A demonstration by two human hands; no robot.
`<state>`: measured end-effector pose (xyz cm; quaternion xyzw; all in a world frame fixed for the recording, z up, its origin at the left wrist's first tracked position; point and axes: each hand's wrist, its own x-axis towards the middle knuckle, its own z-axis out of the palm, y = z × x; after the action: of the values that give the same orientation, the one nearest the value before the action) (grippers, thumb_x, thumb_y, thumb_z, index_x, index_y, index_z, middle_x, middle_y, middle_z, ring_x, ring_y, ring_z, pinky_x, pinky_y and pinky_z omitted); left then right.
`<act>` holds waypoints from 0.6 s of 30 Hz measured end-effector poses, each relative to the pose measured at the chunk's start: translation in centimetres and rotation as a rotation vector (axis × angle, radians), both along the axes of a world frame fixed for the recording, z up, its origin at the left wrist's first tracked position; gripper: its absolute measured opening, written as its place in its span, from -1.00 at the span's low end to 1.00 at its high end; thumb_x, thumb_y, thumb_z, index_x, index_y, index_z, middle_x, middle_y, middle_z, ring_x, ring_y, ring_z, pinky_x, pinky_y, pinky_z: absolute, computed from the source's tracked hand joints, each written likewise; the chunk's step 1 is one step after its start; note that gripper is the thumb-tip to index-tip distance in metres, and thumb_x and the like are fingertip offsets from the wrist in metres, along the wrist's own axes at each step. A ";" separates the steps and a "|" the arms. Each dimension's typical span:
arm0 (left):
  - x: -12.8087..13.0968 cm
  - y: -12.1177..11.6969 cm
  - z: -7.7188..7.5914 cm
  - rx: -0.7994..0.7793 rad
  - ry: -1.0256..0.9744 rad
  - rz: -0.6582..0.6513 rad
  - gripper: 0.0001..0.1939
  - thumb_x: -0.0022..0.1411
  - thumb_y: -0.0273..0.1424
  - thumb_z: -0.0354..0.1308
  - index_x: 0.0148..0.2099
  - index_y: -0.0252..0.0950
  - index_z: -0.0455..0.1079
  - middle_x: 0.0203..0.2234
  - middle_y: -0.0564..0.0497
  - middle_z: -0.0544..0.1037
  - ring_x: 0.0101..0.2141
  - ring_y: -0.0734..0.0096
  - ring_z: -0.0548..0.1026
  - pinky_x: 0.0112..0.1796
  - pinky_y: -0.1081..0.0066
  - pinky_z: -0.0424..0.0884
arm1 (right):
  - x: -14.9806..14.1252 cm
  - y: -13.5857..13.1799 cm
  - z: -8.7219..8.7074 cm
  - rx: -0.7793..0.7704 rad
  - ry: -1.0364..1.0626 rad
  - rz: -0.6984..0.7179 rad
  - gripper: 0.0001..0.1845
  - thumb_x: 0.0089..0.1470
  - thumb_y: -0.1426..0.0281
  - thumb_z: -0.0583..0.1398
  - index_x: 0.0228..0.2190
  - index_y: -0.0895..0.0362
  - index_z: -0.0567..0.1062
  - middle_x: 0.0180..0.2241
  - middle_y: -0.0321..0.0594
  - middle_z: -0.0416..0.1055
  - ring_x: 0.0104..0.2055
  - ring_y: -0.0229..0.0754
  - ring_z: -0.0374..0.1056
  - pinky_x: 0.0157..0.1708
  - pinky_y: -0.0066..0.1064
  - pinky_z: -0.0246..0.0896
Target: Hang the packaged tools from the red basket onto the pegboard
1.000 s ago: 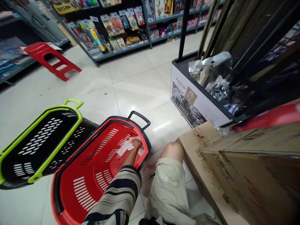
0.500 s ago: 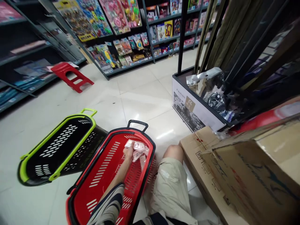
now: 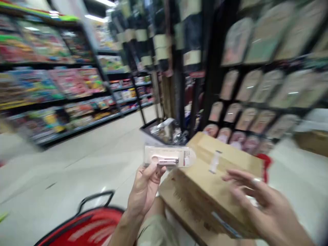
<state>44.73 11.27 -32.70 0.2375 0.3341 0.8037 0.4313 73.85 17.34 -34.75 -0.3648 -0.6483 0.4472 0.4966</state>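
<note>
Left hand [image 3: 145,186] is pinching a flat clear plastic packet with a pinkish clipper-looking thing inside [image 3: 169,156], held up above the knee. Right hand [image 3: 266,208] hangs open beside it, fingers spread, holding nothing. Just behind sits a brown cardboard box [image 3: 212,184]; a red plastic shopping basket [image 3: 87,227] is low left. Blurry store shelves [image 3: 51,92] further back.

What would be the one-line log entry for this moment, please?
left hand: holds small clear packet, raised | right hand: open, empty, over cardboard box | red basket: on floor, below | view: blurred
</note>
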 end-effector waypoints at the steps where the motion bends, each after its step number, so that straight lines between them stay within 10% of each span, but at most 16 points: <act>1: 2.5 1.6 1.4 -0.003 0.013 -0.113 -0.77 0.08 -0.38 0.53 -0.20 -0.23 0.61 -0.16 0.01 0.67 -0.20 0.39 0.66 -0.24 0.55 0.65 | 0.6 -0.5 1.6 -0.004 -0.013 -0.002 -0.41 -0.06 0.14 0.49 0.04 -0.23 0.59 -0.06 -0.04 0.60 -0.22 0.13 0.58 -0.33 -0.05 0.63; 7: 13.9 9.1 7.9 0.199 0.634 -0.766 -0.62 0.20 -0.29 0.45 0.06 -0.23 0.59 -0.06 -0.14 0.65 -0.03 0.13 0.62 0.08 0.17 0.56 | 4.6 2.7 6.8 0.121 0.301 -0.311 -0.57 0.17 0.09 0.37 0.04 -0.12 0.52 -0.17 -0.14 0.60 -0.26 -0.02 0.56 -0.29 -0.20 0.59; 11: 17.4 16.8 10.3 0.274 1.058 -0.893 -0.62 0.17 -0.15 0.44 -0.14 -0.36 0.59 -0.34 -0.10 0.65 -0.32 0.28 0.61 -0.29 0.38 0.56 | 10.3 8.4 8.6 0.279 0.421 -0.463 -0.47 0.11 0.16 0.44 0.05 -0.02 0.47 -0.18 -0.19 0.59 -0.29 -0.14 0.51 -0.40 -0.39 0.48; 18: 21.1 27.4 4.1 0.285 0.748 -0.905 -0.45 0.11 -0.02 0.45 -0.11 -0.43 0.58 -0.25 -0.17 0.67 -0.29 0.23 0.64 -0.18 0.27 0.57 | 11.8 16.4 6.1 0.249 0.237 -0.458 -0.36 0.00 0.00 0.46 0.00 0.09 0.55 -0.02 -0.05 0.59 -0.02 0.01 0.52 -0.20 -0.29 0.51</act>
<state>65.82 38.67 -28.59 0.6781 0.2178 0.4391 0.5477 85.70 33.78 -28.61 -0.3832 -0.5365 0.2799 0.6979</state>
